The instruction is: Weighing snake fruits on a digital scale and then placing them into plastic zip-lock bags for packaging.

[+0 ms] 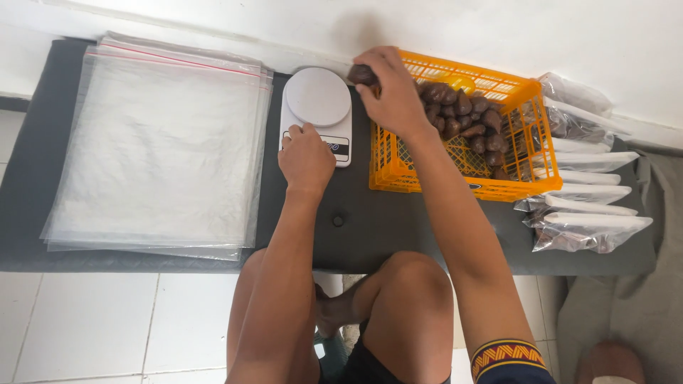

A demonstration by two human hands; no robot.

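Brown fruit (361, 74) sits pinched in my right hand (393, 92), at the white scale (317, 114) pan's right edge, beside the orange crate (528, 186). Long axis roughly left-right, tip toward the pan. Left hand (306, 158) rests curled on the scale's front; grip closed, holding nothing. Risk: fruit rolls off the round pan onto the dark bench (398, 220); left hand's weight may skew the reading.

Stack of clear zip bags (160, 142) flat on dark mat (398, 227), left side; filled sealed bags (590, 206) piled far right; white tiled floor (107, 327).
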